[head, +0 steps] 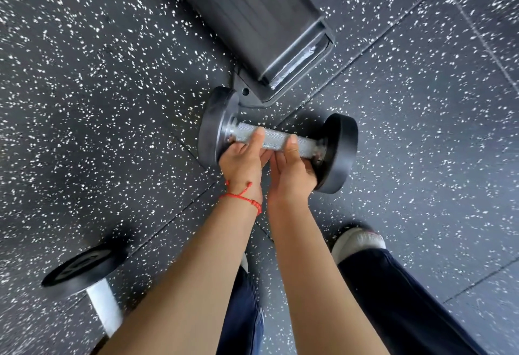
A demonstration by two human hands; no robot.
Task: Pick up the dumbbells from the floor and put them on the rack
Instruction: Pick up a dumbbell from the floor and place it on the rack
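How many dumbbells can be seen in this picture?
2: one dumbbell gripped by both hands near the bench, the second dumbbell on the floor at lower left, partly cut off. Others may lie outside view.

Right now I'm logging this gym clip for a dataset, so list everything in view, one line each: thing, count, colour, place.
held dumbbell: one, black heads with a knurled silver handle, centre, in both hands
second dumbbell: one, black head and pale handle, lower left on the floor, partly out of view
bench or machine base: one, dark grey, top centre
floor: black rubber tiles with white flecks, all around
shoe: one plainly seen, light grey, lower right
trousers: dark blue, bottom
bracelet: one, red cord, left wrist
left hand: grip on the handle near the left head
right hand: grip on the handle near the right head
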